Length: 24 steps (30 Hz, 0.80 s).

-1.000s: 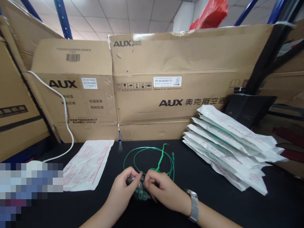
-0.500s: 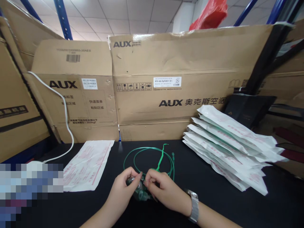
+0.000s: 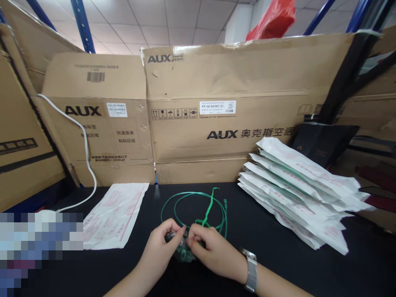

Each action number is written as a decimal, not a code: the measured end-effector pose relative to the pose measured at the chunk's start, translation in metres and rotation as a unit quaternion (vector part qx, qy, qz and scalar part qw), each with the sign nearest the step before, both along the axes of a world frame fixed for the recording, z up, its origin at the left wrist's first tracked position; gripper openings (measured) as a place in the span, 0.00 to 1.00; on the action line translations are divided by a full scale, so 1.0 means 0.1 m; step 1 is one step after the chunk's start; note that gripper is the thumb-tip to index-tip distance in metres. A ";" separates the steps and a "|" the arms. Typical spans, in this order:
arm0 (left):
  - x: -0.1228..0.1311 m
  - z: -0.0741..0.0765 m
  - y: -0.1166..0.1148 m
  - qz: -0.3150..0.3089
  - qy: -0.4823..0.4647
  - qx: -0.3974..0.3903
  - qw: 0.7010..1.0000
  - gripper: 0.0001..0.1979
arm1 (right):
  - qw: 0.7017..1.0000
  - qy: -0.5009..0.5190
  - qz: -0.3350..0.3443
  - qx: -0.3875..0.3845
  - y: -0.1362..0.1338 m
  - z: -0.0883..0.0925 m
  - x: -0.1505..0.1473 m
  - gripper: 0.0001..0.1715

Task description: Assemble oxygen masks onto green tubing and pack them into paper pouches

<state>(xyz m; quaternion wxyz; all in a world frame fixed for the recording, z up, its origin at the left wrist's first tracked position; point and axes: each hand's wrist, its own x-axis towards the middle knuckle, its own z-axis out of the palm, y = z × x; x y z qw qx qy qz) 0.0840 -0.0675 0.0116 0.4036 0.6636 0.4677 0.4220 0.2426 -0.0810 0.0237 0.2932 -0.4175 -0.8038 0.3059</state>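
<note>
My left hand [image 3: 159, 247] and my right hand [image 3: 213, 255] meet low in the middle of the black table [image 3: 309, 264]. Their fingertips pinch a clear green-tinted oxygen mask [image 3: 184, 253], which is largely hidden by my fingers. Green oxygen tubing [image 3: 193, 202] runs from the mask in a loose coil behind my hands, with a green strap standing up from it. A metal wristwatch [image 3: 251, 270] sits on my right wrist. An opened white sterile pouch [image 3: 114, 216] lies flat to the left of my left hand.
A stack of several sealed white pouches [image 3: 297, 194] lies on the table to the right. Flattened AUX cardboard boxes [image 3: 216, 82] stand along the back edge. A white cable [image 3: 86, 161] runs down at the left, and a pixelated patch [image 3: 40, 251] covers the lower left corner.
My fingers have shifted only slightly on the mask. The tubing and pouches stay in place.
</note>
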 end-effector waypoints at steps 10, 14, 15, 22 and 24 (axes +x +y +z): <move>-0.01 -0.02 0.01 -0.002 0.002 0.007 1.000 0.13 | 1.000 0.002 -0.017 -0.011 0.01 -0.03 0.00 0.07; -0.01 0.00 -0.01 -0.007 -0.007 -0.001 1.000 0.13 | 1.000 0.010 -0.024 0.000 -0.02 0.00 -0.01 0.08; 0.00 0.01 -0.01 -0.007 -0.009 -0.003 1.000 0.13 | 1.000 0.010 -0.029 0.003 -0.03 0.00 -0.02 0.08; 0.00 0.03 -0.02 -0.019 -0.009 -0.015 1.000 0.14 | 0.998 0.015 -0.055 0.012 -0.04 0.00 -0.03 0.08; 0.00 0.02 -0.02 -0.018 -0.011 -0.015 1.000 0.14 | 0.998 0.016 -0.055 0.012 -0.05 0.00 -0.04 0.09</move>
